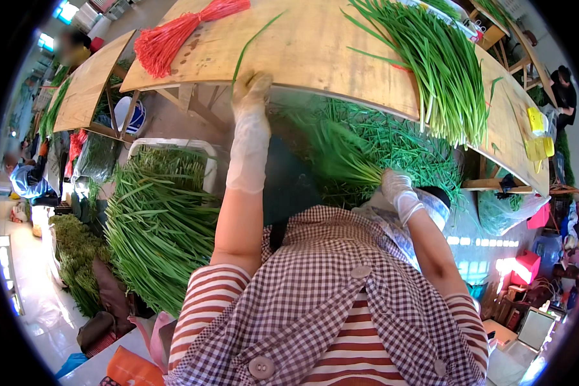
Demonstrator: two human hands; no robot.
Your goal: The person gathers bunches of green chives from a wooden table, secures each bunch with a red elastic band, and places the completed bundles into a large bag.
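Points green bunch point(350, 157) up-left on slanted axis, clasped in right hand point(397, 187); extends left hand point(251, 91) forward, cannot tell grip.

On the table point(315, 55), strings point(174, 38) lie left, a big pile of leaves point(447, 80) lies right, one long leaf point(244, 47) is between them, and a tub point(210, 161) holding greens point(164, 222) is nearer, on the left.

Desk point(315, 38) is smooth wood with a slight sheen, gloves point(247, 154) look like thin, wrinkly, see-through plastic, checked apron point(315, 257) is matt cloth, red strands point(164, 48) kinda glossy plastic, green leaves point(441, 71) smooth and shiny.
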